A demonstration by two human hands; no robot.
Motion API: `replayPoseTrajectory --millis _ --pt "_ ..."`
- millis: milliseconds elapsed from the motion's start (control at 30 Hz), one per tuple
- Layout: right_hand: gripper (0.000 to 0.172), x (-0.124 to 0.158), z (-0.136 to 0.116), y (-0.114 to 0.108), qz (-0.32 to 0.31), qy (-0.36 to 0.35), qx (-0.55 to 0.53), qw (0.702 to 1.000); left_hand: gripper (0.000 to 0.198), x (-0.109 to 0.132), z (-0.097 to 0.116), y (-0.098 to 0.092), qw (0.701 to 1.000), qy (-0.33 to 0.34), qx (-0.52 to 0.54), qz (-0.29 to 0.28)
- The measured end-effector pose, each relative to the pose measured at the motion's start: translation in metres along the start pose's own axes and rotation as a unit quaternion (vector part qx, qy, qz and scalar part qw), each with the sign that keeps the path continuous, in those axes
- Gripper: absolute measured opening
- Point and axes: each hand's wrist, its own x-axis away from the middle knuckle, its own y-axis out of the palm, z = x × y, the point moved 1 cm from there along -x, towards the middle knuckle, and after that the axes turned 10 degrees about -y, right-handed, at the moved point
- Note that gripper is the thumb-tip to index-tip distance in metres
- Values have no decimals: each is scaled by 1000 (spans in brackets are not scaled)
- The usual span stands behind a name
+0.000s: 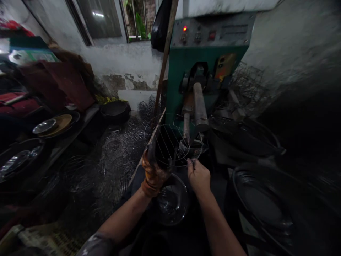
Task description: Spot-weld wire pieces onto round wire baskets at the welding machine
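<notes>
A round wire rack (174, 142), a thin ring with parallel wires across it, is held up tilted in front of the green machine. My right hand (199, 176), bare, pinches the ring's near right edge. On the near left side, my left hand (156, 174) in a stained orange and dark glove is closed on the rack; its fingertips are dim. Just beyond the rack, two blunt metal bars (200, 106), one above the other, jut from the green welding machine (176, 71). Below my hands sits a shiny round bowl (183, 209) with small metal pieces inside.
Tangled wire pieces (114, 153) pile up on the left. Large dark pans (234, 177) stand on the right. A bench (66, 142) with dishes runs along the left. A wooden post (162, 71) leans beside the machine, whose red lamp (184, 28) is lit.
</notes>
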Motion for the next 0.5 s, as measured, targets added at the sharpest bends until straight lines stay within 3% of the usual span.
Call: replayPoseTrajectory --millis 100,200,333,433,500 --pt "60 13 -18 -10 -5 -12 -24 1000 117 -17 0 -27 999 52 10 -14" --pt "56 33 -42 -22 -18 -15 -74 997 114 -40 -1 -63 994 68 59 -67" --pt "43 40 -67 -39 -34 28 -167 985 106 -76 10 -103 988 126 30 -88" --pt "38 25 -80 -51 -40 107 -227 967 103 -110 28 -115 973 203 11 -106" --pt "38 14 -87 -57 -42 173 -281 943 99 -131 42 -112 963 240 6 -123"
